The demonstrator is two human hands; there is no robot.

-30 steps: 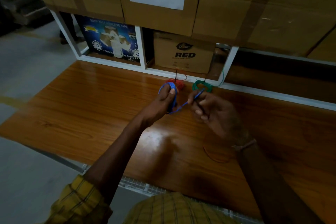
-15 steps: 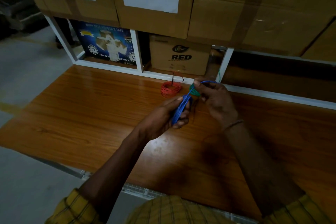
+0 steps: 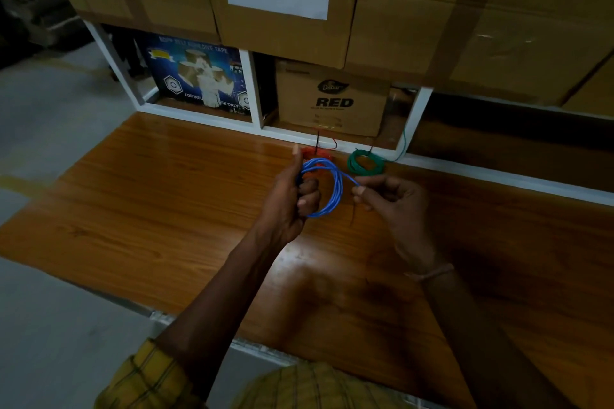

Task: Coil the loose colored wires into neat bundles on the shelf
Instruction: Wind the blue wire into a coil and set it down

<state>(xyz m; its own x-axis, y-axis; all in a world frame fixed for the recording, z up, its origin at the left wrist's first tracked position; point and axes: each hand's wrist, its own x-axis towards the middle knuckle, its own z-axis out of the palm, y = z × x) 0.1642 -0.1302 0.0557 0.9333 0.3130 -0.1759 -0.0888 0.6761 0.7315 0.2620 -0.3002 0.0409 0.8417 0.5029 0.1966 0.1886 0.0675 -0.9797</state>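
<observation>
My left hand (image 3: 292,199) grips one side of a blue wire coil (image 3: 334,191), held upright above the wooden shelf (image 3: 166,196). The coil's loose end runs to the right, where my right hand (image 3: 388,201) pinches it between thumb and fingers. Behind my left hand a red wire bundle (image 3: 317,153) lies on the shelf, mostly hidden by the hand and the blue coil. A green wire bundle (image 3: 365,163) lies to its right, with a green tail running up the white frame.
A white frame (image 3: 465,169) borders the shelf's far edge. Behind it stand a blue tape box (image 3: 196,76) and a brown "RED" carton (image 3: 332,100). Large cardboard boxes (image 3: 415,20) are stacked above. Grey floor lies to the left.
My right hand has drawn back from over the green bundle to the right of the coil, pulling the blue end out. The blue coil now faces me as an open loop in my left hand.
</observation>
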